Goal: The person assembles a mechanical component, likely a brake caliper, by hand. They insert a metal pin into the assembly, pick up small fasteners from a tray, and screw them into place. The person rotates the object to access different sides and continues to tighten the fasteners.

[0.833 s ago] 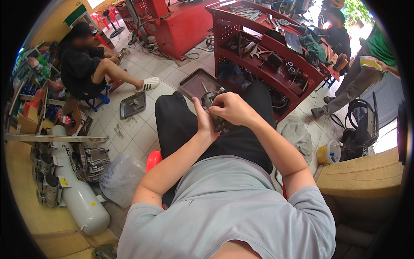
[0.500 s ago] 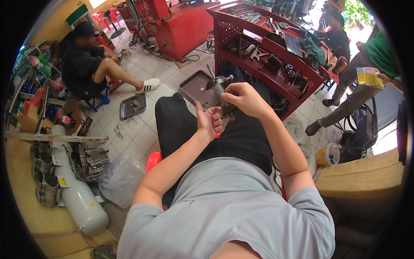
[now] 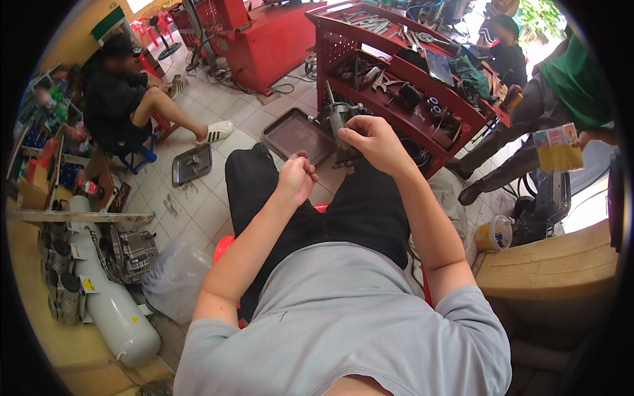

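Observation:
Between my knees and the red tool cart stands a grey metal fixture (image 3: 339, 117), vise-like, with a round body, a thin upright rod and a crossbar. My right hand (image 3: 376, 144) is at its right side, thumb and fingers pinched together against or just in front of the body. Whatever sits in that pinch is hidden. Nearer to me and to the left, over my lap, my left hand (image 3: 298, 178) is closed with its fingers curled in. It is apart from the fixture, and I cannot make out anything inside it.
Behind the fixture lies a dark metal tray (image 3: 281, 135); a smaller tray (image 3: 191, 173) with a small part is further left. The red tool cart (image 3: 330, 49) holds many tools. A seated person (image 3: 115, 92) is at left; another at right holds a yellow packet (image 3: 559, 148).
My left hand has curled its fingers and thumb in and shifted slightly away from the fixture. My right hand stays beside it. The view has turned a little, and the packet at right has moved lower.

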Action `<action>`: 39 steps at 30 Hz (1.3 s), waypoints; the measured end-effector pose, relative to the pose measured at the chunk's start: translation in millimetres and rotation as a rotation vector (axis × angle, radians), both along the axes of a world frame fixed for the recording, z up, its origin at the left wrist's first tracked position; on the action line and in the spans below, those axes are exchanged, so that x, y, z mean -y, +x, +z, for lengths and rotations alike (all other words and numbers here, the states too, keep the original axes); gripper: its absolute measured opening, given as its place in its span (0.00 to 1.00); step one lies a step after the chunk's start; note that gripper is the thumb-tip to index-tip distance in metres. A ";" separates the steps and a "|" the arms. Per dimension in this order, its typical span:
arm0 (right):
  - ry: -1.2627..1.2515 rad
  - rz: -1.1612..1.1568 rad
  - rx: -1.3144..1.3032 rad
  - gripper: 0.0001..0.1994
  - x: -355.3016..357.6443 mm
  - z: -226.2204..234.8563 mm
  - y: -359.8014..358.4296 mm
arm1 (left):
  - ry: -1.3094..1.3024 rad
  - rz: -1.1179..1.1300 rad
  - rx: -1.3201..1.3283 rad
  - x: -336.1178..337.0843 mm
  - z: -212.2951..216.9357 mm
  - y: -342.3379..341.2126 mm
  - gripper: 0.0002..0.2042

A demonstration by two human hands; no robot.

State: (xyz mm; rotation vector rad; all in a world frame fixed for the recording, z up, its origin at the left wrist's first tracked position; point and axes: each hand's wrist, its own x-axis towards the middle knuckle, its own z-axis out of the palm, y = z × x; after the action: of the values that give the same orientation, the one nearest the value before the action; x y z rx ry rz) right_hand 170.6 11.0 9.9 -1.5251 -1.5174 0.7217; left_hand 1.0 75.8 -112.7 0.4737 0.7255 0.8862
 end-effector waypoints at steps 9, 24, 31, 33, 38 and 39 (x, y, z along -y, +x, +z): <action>-0.002 0.009 -0.010 0.13 -0.1 -2.4 0.5 | 0.116 -0.064 0.004 2.4 -6.3 1.1 0.15; -0.017 0.023 0.025 0.12 0.5 -1.2 -6.7 | 0.249 -0.041 0.018 2.6 32.6 -9.8 0.08; -0.005 0.042 0.027 0.12 4.3 -2.1 -15.8 | 0.386 -0.065 0.028 12.4 62.5 -9.1 0.08; 0.003 0.057 0.015 0.11 6.2 -1.4 -18.1 | 0.382 -0.061 -0.017 13.8 63.6 -9.0 0.08; 0.110 0.080 0.030 0.09 11.7 -4.3 -23.0 | 0.341 -0.049 -0.052 18.7 71.5 -7.2 0.10; 0.087 0.093 0.005 0.09 11.8 -5.0 -23.8 | 0.316 -0.075 -0.015 16.5 69.2 -10.4 0.10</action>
State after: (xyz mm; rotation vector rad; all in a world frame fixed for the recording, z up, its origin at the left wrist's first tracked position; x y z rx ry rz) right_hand 146.8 -0.9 4.9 -1.4003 -1.6120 0.6958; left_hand -9.4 59.3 -43.5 0.7836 0.5788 0.9309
